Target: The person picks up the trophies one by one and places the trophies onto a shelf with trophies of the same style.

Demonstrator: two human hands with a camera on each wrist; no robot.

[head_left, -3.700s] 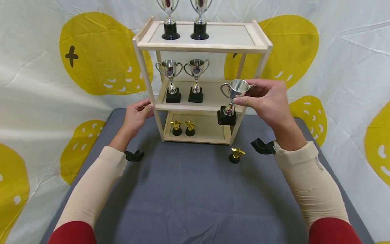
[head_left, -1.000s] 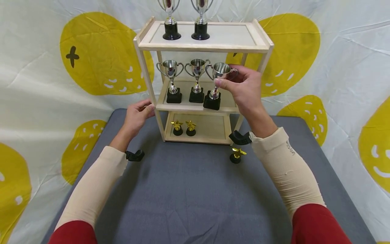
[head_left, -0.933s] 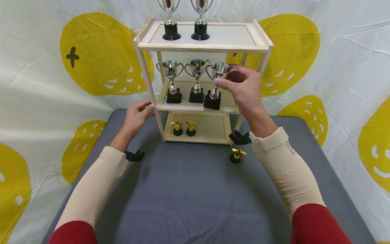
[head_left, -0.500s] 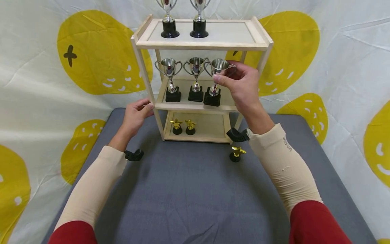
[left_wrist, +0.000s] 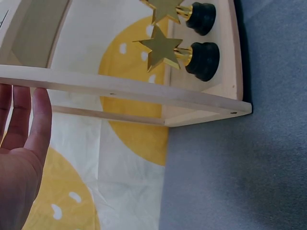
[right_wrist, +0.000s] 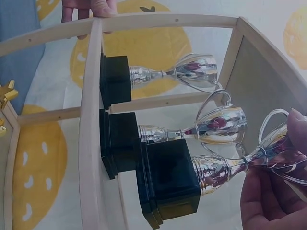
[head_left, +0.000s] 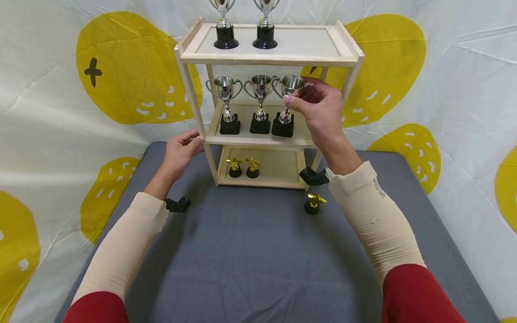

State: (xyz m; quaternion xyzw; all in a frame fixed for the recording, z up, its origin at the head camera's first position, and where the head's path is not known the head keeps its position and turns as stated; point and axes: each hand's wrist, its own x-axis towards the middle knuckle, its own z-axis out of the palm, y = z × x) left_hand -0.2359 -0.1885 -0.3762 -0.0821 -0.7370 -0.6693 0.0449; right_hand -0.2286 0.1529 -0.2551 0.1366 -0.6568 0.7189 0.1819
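Note:
My right hand (head_left: 325,110) pinches a silver trophy cup (head_left: 292,85) by its bowl, thumb in front and fingers behind. Its black square base (right_wrist: 170,177) is at the front of the middle shelf, slightly tilted. Two matching trophy cups (head_left: 226,89) (head_left: 260,87) stand upright to its left on the same shelf. My left hand (head_left: 179,152) holds the left front post of the wooden shelf rack (head_left: 266,142), at the level of the middle shelf. In the left wrist view, the fingertips (left_wrist: 42,103) meet that post.
Two larger trophies (head_left: 226,36) (head_left: 265,36) stand on the top shelf. Two gold star trophies (head_left: 234,167) (head_left: 252,167) are on the bottom shelf's left half. Another star trophy (head_left: 313,204) stands on the grey cloth (head_left: 250,242), in front of the rack and below the right wrist.
My right hand has carried the trophy cup left and back, from in front of the rack's right side to beside the two middle-shelf cups. The left hand stays at the post.

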